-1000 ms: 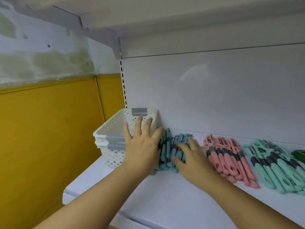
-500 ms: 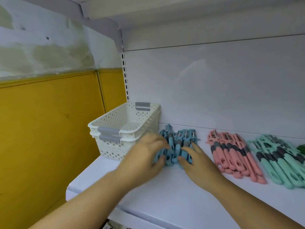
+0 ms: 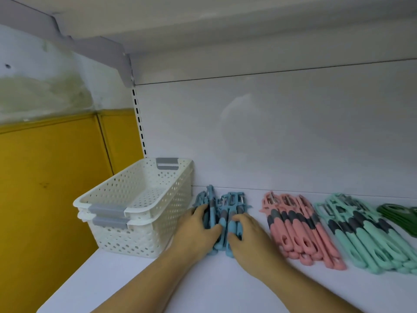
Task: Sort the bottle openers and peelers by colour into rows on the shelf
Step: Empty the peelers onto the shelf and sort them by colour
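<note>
A bunch of blue peelers and openers (image 3: 222, 207) lies on the white shelf (image 3: 140, 281), handles toward me. My left hand (image 3: 196, 231) grips the bunch from its left side, fingers curled round the handles. My right hand (image 3: 248, 233) grips it from the right, so the bunch is squeezed between both hands. To the right lie a pink row (image 3: 300, 229), a mint green row (image 3: 370, 233) and a dark green row (image 3: 401, 215) cut off by the frame edge.
Two stacked white perforated baskets (image 3: 135, 206) with grey handles stand at the shelf's left end, just left of my left hand. The white back panel (image 3: 282, 136) rises behind the rows. An upper shelf (image 3: 225, 23) hangs overhead. A yellow wall (image 3: 49, 188) lies beyond the left edge.
My left hand came off the basket side and closed on the blue bunch. Both hands pulled in and squeezed the blue tools together into a tighter bunch.
</note>
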